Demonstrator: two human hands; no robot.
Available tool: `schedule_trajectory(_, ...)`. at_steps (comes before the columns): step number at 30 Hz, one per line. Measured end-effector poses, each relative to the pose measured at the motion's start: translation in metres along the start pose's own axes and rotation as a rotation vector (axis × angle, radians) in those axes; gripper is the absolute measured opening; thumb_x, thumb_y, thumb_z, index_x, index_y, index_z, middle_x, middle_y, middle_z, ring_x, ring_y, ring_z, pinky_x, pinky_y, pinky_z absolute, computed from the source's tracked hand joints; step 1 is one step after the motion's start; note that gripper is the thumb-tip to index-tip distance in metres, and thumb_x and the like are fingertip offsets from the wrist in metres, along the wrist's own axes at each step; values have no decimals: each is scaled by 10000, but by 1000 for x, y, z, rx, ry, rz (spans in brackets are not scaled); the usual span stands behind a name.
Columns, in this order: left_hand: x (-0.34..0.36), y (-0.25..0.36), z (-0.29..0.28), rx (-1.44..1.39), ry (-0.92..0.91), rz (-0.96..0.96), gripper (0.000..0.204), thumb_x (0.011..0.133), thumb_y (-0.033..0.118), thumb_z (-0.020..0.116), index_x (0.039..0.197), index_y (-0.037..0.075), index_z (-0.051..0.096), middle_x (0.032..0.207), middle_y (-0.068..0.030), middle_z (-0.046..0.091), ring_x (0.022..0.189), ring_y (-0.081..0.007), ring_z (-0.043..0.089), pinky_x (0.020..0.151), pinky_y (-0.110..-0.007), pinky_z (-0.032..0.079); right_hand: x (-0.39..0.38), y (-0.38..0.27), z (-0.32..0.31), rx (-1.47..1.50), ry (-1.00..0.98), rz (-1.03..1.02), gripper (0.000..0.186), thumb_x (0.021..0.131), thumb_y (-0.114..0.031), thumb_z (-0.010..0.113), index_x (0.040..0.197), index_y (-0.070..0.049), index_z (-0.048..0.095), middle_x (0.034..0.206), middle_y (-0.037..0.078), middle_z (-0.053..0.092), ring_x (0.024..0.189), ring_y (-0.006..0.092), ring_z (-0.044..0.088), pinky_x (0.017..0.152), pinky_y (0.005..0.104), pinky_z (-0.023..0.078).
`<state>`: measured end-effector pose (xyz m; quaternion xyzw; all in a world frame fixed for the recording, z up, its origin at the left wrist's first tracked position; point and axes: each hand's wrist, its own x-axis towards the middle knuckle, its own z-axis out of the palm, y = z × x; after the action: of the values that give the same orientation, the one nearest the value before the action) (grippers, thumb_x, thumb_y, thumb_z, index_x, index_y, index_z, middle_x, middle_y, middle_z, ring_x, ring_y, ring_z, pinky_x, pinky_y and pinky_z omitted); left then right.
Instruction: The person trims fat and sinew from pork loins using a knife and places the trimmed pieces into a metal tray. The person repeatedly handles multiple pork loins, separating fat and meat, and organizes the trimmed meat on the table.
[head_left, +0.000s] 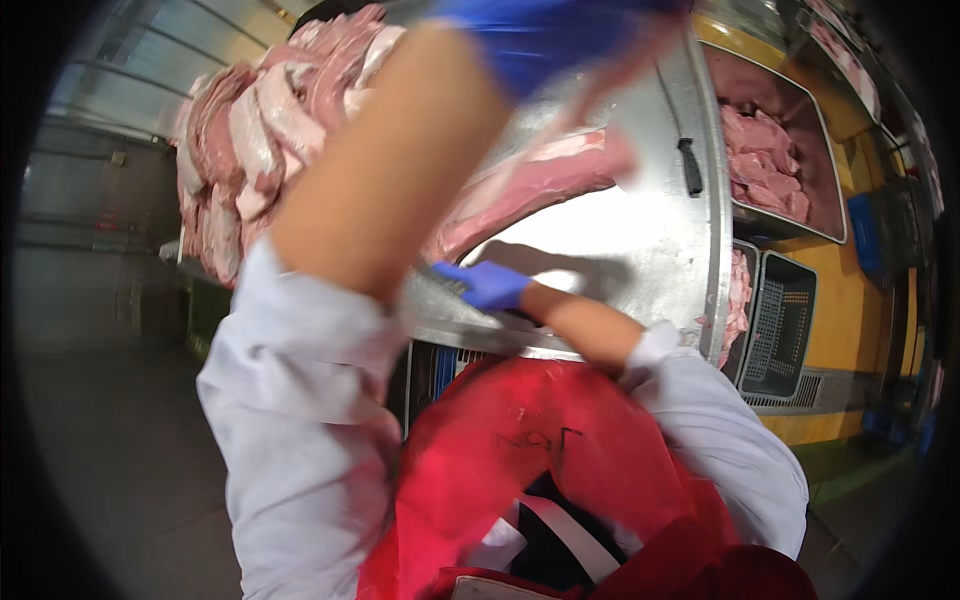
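My left arm crosses over the table, and its blue-gloved left hand [560, 42] is at the top edge, blurred and partly cut off. A blurred strip of pink meat [630, 62] runs down from its fingers toward a long pale-pink loin of meat [540, 190] lying on the metal table [660, 250]. Closer to me, my right hand [492, 285], also in a blue glove, is closed just below the loin's near end. It grips what looks like a knife [448, 280], only a small grey part of which shows.
A tall pile of meat pieces [240, 140] stands at the left. On the table's right lies a thin rod with a black handle [690, 168]. Beyond that edge are a metal bin [825, 190] of meat, a grey basket [780, 325] and a tub of pale trimmings [738, 300].
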<state>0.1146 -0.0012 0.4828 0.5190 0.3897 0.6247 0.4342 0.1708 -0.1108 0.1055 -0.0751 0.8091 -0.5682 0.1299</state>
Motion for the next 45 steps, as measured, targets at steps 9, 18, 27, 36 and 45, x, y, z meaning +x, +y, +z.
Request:
schedule_trajectory(9,-8,-170,-90,936,-175,162,585,941,367,683,1356,-3,502,1275,-180,594,1197,-275,580,1031,-405,462,-101,97,-105,489,896,330,596,944,-173,530,1525,-217,408,769,39,638,592,135,570,527,324,487)
schedule_trajectory(18,-219,-324,-204,1305,-132,-557,918,630,513,799,1316,5,459,1345,-210,460,1243,-400,459,1053,-493,376,-131,96,-189,-110,953,905,725,910,-210,499,1583,-269,235,1105,338,653,1022,454,668,887,500,525)
schedule_trajectory(27,-225,-333,-208,1205,-213,-413,869,612,449,759,1300,4,467,1350,-229,450,1250,-411,434,1060,-504,357,-111,86,-157,266,1032,797,762,882,-114,541,1589,-229,280,1066,178,699,749,241,686,755,365,562)
schedule_trajectory(36,-232,-325,-209,1253,-329,-361,850,596,508,809,1228,15,527,1293,-222,502,1190,-405,483,1020,-492,400,-135,10,-80,536,936,702,764,922,-18,583,1597,-185,266,814,63,635,630,103,572,597,292,506)
schedule_trajectory(45,-23,-386,-134,1194,116,-828,509,844,450,664,1023,-23,720,1062,-291,686,1029,-406,676,894,-445,539,-212,59,-134,525,1294,507,801,908,-23,547,1610,-205,206,635,21,574,488,88,527,470,267,468)
